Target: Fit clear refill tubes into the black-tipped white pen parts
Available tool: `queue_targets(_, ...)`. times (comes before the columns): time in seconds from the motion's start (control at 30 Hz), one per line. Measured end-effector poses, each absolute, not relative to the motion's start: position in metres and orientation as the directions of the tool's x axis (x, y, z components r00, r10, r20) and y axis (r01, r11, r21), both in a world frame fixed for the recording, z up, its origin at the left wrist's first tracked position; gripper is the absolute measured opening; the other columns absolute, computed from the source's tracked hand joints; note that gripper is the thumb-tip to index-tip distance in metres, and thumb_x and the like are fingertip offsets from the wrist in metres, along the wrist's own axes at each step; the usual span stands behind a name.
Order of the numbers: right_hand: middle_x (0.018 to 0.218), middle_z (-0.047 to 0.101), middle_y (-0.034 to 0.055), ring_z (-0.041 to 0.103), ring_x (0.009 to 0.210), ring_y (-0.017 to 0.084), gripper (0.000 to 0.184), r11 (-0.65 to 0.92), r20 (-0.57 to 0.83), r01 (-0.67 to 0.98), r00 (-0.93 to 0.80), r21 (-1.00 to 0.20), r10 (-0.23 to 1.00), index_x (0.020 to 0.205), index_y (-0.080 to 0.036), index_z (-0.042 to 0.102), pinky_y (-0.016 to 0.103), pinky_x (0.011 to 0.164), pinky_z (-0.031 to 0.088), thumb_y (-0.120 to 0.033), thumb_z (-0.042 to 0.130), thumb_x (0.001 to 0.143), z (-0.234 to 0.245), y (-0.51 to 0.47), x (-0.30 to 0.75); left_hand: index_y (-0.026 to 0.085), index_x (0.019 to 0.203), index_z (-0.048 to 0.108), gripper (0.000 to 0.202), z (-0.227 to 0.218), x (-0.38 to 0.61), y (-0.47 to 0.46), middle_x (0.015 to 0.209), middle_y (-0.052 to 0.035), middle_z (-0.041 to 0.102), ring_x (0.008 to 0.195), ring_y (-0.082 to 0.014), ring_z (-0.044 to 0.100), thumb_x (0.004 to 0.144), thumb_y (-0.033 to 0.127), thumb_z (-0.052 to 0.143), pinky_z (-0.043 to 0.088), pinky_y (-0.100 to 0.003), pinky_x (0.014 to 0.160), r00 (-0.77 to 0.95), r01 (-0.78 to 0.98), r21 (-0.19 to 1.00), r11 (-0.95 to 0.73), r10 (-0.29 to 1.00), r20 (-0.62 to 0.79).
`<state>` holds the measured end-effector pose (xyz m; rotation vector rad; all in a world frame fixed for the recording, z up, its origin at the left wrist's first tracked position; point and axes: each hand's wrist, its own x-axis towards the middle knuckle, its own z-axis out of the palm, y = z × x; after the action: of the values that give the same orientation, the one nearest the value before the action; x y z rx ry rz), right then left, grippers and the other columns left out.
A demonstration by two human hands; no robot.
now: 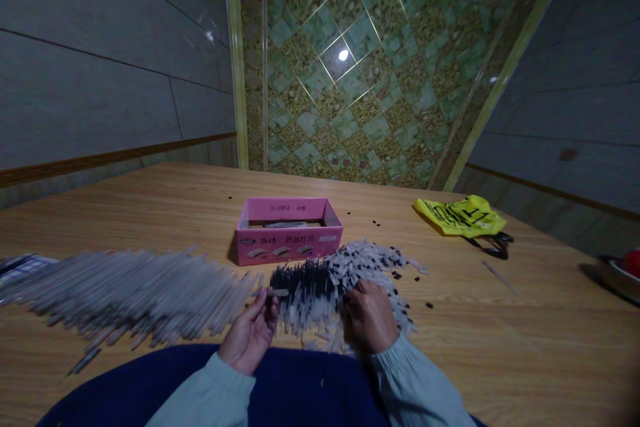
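My left hand (253,330) pinches a thin, pale, pen-like tube (279,292) between thumb and fingers, its end pointing right. Left of it lies a wide pile of long translucent tubes (135,290). My right hand (373,313) reaches down with curled fingers into a heap of short whitish pieces (367,259), some with black bits. Whatever its fingertips grip is hidden. Between both hands sits a row of dark-ended slim pieces (303,277). Just behind stands an open pink box (290,243) with a few slim sticks inside.
A yellow bag (460,215) with black print lies at the back right, a black strap-like item (493,245) beside it. One loose stick (501,278) rests on the wooden table (540,347). A bowl (617,278) with something red stands at the right edge.
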<state>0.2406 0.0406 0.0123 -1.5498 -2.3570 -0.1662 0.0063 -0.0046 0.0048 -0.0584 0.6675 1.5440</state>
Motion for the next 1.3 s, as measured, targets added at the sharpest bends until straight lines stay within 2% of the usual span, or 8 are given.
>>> queue_targets(0.37, 0.09, 0.055, 0.0073, 0.043, 0.092, 0.025, 0.012, 0.436, 0.316, 0.899, -0.405, -0.031, 0.858, 0.076, -0.021, 0.066, 0.035, 0.075, 0.024, -0.032, 0.066, 0.071, 0.008, 0.04, 0.226, 0.009, 0.08, 0.06, 0.018, 0.004, 0.008, -0.006, 0.066, -0.0054, 0.067, 0.054, -0.0094, 0.066, 0.085, 0.002, 0.044, 0.054, -0.014, 0.046, -0.125, -0.908, 0.413, 0.069, 0.897, -0.425)
queue_targets(0.53, 0.089, 0.057, 0.0071, 0.046, 0.091, 0.025, 0.01, 0.439, 0.336, 0.895, -0.39, -0.08, 0.857, 0.077, -0.021, 0.066, 0.036, 0.076, 0.027, -0.028, 0.066, 0.07, 0.006, 0.041, 0.225, 0.008, 0.081, 0.06, 0.019, 0.006, 0.011, -0.005, 0.065, -0.0049, 0.067, 0.052, -0.0095, 0.065, 0.085, 0.0, 0.043, 0.054, -0.015, 0.045, -0.14, -0.894, 0.443, 0.068, 0.896, -0.421)
queue_targets(0.63, 0.088, 0.058, 0.0067, 0.048, 0.09, 0.024, 0.009, 0.457, 0.385, 0.871, -0.364, -0.182, 0.848, 0.079, -0.02, 0.063, 0.036, 0.077, 0.03, -0.022, 0.062, 0.07, 0.005, 0.041, 0.227, 0.008, 0.081, 0.06, 0.019, 0.006, 0.011, -0.005, 0.066, -0.0054, 0.067, 0.052, -0.0091, 0.064, 0.085, 0.001, 0.043, 0.054, -0.015, 0.045, -0.137, -0.887, 0.456, 0.077, 0.898, -0.419)
queue_targets(0.73, 0.083, 0.061, 0.0063, 0.053, 0.085, 0.022, 0.012, 0.469, 0.428, 0.789, -0.293, -0.397, 0.855, 0.082, -0.018, 0.061, 0.033, 0.076, 0.035, -0.015, 0.056, 0.07, 0.002, 0.04, 0.228, 0.008, 0.082, 0.06, 0.019, 0.007, 0.012, -0.006, 0.065, -0.0049, 0.067, 0.052, -0.009, 0.064, 0.085, 0.001, 0.043, 0.053, -0.015, 0.045, -0.143, -0.876, 0.476, 0.078, 0.9, -0.411)
queue_targets(0.87, 0.073, 0.062, 0.0025, 0.057, 0.071, 0.017, 0.01, 0.441, 0.358, 0.452, -0.26, -0.775, 0.897, 0.077, -0.017, 0.059, 0.025, 0.065, 0.042, -0.012, 0.053, 0.07, 0.0, 0.034, 0.219, 0.008, 0.082, 0.061, 0.016, 0.007, 0.014, -0.008, 0.064, -0.0037, 0.066, 0.052, -0.0088, 0.064, 0.083, 0.0, 0.047, 0.053, -0.014, 0.045, -0.168, -0.833, 0.547, 0.081, 0.905, -0.391)
queue_targets(0.93, 0.069, 0.061, 0.0011, 0.057, 0.065, 0.015, 0.007, 0.381, 0.304, 0.274, -0.283, -0.883, 0.91, 0.075, -0.016, 0.06, 0.023, 0.06, 0.043, -0.015, 0.058, 0.069, 0.0, 0.028, 0.212, 0.008, 0.079, 0.061, 0.015, 0.005, 0.016, -0.008, 0.064, -0.0037, 0.066, 0.052, -0.0094, 0.064, 0.081, -0.001, 0.049, 0.053, -0.015, 0.046, -0.178, -0.793, 0.603, 0.083, 0.916, -0.36)
queue_targets(1.07, 0.074, 0.066, 0.0039, 0.06, 0.071, 0.018, 0.014, 0.29, 0.249, 0.121, -0.276, -0.949, 0.928, 0.08, -0.015, 0.066, 0.026, 0.065, 0.045, -0.023, 0.065, 0.068, 0.005, 0.018, 0.202, 0.008, 0.078, 0.061, 0.009, 0.001, 0.019, -0.008, 0.064, -0.0054, 0.066, 0.053, -0.0107, 0.064, 0.079, 0.003, 0.054, 0.053, -0.017, 0.047, -0.142, -0.706, 0.699, 0.113, 0.945, -0.296)
queue_targets(1.3, 0.07, 0.064, 0.001, 0.058, 0.066, 0.015, 0.007, 0.308, 0.27, 0.131, -0.247, -0.942, 0.931, 0.076, -0.017, 0.064, 0.023, 0.061, 0.044, -0.019, 0.065, 0.069, 0.009, 0.011, 0.2, 0.009, 0.077, 0.062, 0.011, -0.002, 0.026, -0.009, 0.066, -0.0073, 0.068, 0.056, -0.013, 0.065, 0.069, 0.009, 0.069, 0.054, -0.019, 0.051, -0.102, -0.648, 0.751, 0.127, 0.963, -0.251)
